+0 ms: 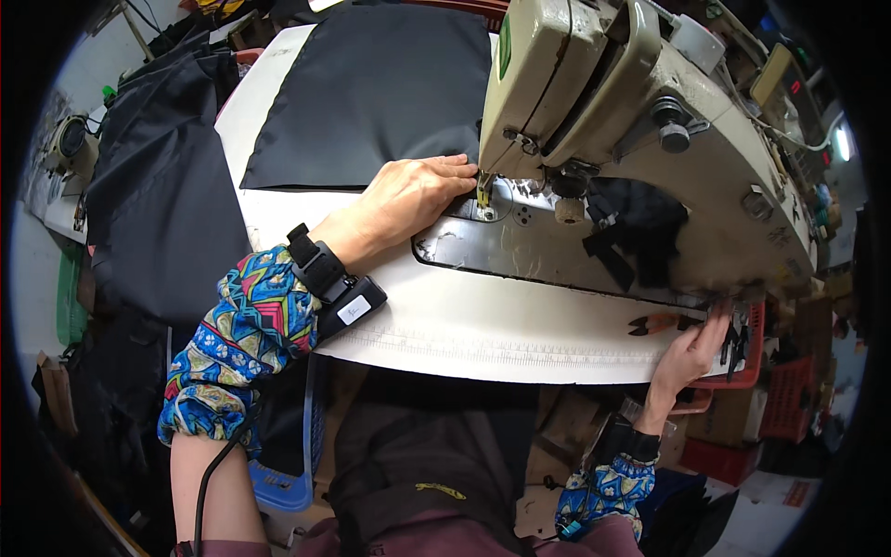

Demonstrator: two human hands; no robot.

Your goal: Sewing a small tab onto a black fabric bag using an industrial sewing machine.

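Observation:
My left hand lies flat over the near right corner of a large black fabric panel. Its fingertips reach close to the presser foot of a cream sewing machine. At the right end of the white table, my right hand stretches its fingers beside the machine's base and the red basket. Small black pieces lie in that basket, next to the fingers. Orange-handled snips rest on the table, left of the right hand.
A black fabric bundle sits under the machine arm. More black cloth hangs off the table's left side. A ruler scale runs along the front of the white tabletop. Below stands a blue plastic basket.

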